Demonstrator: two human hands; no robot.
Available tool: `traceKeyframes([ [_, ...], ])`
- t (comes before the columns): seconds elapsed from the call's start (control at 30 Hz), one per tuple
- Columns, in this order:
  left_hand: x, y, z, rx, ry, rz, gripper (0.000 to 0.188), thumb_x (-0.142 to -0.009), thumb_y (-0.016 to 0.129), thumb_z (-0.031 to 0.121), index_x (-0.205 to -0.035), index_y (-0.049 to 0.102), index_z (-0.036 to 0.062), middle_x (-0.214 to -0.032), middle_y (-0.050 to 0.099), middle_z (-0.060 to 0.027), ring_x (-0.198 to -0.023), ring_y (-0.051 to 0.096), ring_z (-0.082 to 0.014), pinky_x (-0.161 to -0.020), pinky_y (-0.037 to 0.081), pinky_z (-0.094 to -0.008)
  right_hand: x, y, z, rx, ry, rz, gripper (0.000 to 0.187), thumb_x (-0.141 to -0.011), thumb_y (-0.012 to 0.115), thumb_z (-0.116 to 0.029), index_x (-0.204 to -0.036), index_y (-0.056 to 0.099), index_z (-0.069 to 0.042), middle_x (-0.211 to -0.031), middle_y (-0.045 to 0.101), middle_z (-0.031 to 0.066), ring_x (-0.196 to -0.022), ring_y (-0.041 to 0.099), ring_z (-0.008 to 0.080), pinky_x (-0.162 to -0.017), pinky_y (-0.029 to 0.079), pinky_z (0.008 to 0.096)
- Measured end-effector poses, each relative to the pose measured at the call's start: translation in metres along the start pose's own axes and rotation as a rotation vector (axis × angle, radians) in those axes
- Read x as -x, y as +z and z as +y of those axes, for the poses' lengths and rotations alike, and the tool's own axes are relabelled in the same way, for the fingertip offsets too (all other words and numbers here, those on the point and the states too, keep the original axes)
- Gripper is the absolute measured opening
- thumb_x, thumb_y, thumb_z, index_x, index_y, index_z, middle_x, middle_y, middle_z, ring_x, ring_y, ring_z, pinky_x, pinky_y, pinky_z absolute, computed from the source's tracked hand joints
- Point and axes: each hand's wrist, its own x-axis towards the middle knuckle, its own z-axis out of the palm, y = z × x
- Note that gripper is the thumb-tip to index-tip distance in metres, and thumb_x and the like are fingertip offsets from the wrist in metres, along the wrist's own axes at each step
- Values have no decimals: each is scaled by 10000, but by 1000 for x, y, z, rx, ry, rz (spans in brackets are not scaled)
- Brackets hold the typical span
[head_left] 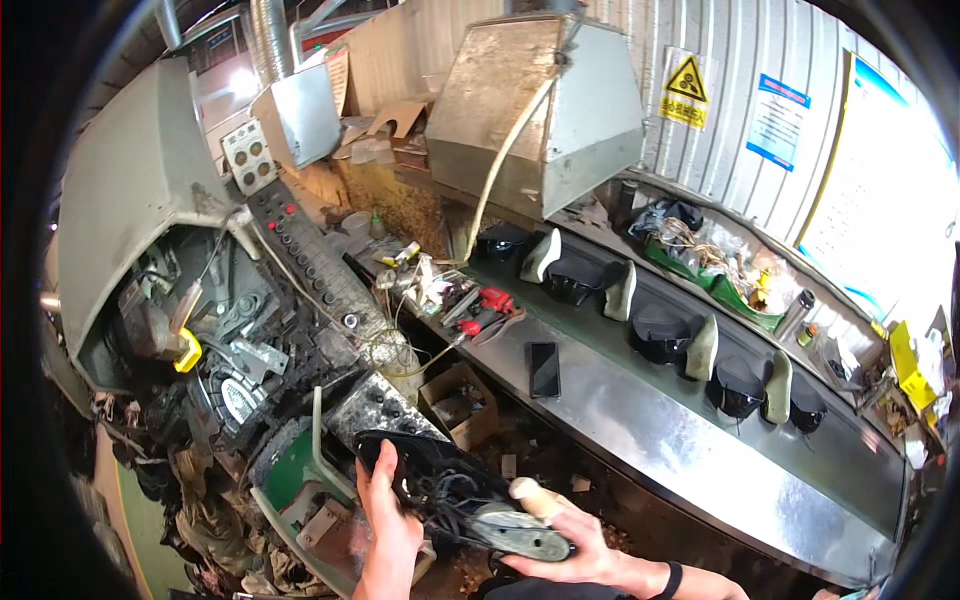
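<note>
At lower centre, one black shoe [445, 487] sits between the half-curled left hand [392, 520], gripping its upper end, and the right hand [575, 545], clasped around its pale lower end. Right of centre, one metal bench [640, 415] bears one phone [544, 370], five black pieces [660, 335], four pale pieces [702, 350].

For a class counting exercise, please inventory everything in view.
Shoe upper: one, black, pale-ended, lower centre, held
Shoe pieces: at least five, black, on metal bench
Sole-shaped pieces: four, off-white, among them
Smartphone: one, black, on bench
Hand tools: several, red and dark, on bench
Cardboard box: one, brown, below bench
Bin: one, green, lower left
Machine: one, grey, far left
Hood: one, grey, above bench
Warning sign: one, yellow, wall
Posters: two, white and blue, wall
Loose clutter: uncountable, mixed, throughout
Wristband: one, black, right wrist
Left hand: one, on shoe upper
Right hand: one, on shoe upper
</note>
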Motion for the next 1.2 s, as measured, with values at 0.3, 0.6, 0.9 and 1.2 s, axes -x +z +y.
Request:
traceKeyframes([
  [0.3, 51, 38, -39, 301, -298, -588, 698, -1011, 351, 602, -1468, 419, 79, -1408, 538, -191, -1280, 523, -367, -1104, 387, -491, 50, -35, 23, -1566, 1322, 437, 577, -971, 517, -422, -1443, 455, -96, -1461, 498, 166, -1297, 516, 391, -1083, 379, 668],
  [0.6, 57, 20, -80, 34, -152, -692, 701, -998, 384, 563, -1473, 397, 47, -1418, 513, -145, -1283, 510, -296, -1098, 379, -453, 69, -37, 34, -2183, 1096, 381, 610, -937, 546, -487, -1416, 508, -111, -1426, 533, 170, -1288, 508, 432, -1062, 389, 667],
  [0.9, 35, 49, -40, -4, 88, -780, 935, -777, 847, 289, -1499, 308, 35, -1283, 548, -113, -1180, 541, -244, -1052, 430, -392, 74, -42, 13, -1415, 1042, 598, 689, -865, 680, -320, -1466, 433, -95, -1451, 502, 193, -1309, 497, 399, -1131, 321, 631],
  [1.2, 31, 75, -97, 94, -285, -900, 937, -777, 851, 235, -1512, 286, 102, -1188, 614, -110, -1132, 597, -263, -1008, 488, -448, 105, -88, -3, -1148, 701, 634, 989, -741, 831, -74, -1558, 274, -77, -1503, 455, 103, -1347, 473, 245, -1131, 399, 418],
])
